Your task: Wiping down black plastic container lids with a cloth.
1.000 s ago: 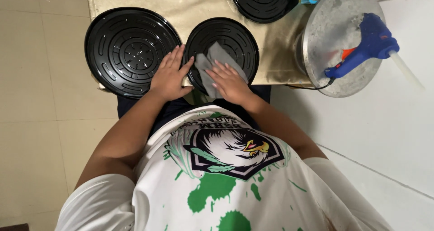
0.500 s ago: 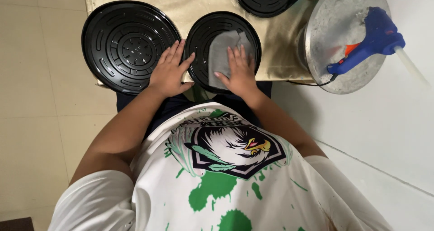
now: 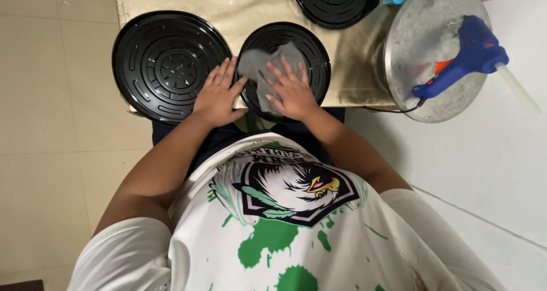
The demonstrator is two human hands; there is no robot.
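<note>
Partly hidden: grey cloth [image 3: 259, 68] under flat, spread right hand [image 3: 292, 90]; left hand [image 3: 216, 96] spread, steadying black tray [image 3: 314, 60].

Crumpled grey cloth [image 3: 268, 68] lies on round black tray [image 3: 316, 51].

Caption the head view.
Right hand presses grey cloth on round black plastic tray; left hand steadies it.

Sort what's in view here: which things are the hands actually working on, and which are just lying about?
In use:
- grey cloth, pressed under the right hand
- middle black round tray, under the cloth
- left hand, resting at that tray's edge

Lying about:
- large black tray on the left
- third black tray at the top
- blue glue gun on a round metal lid
</note>
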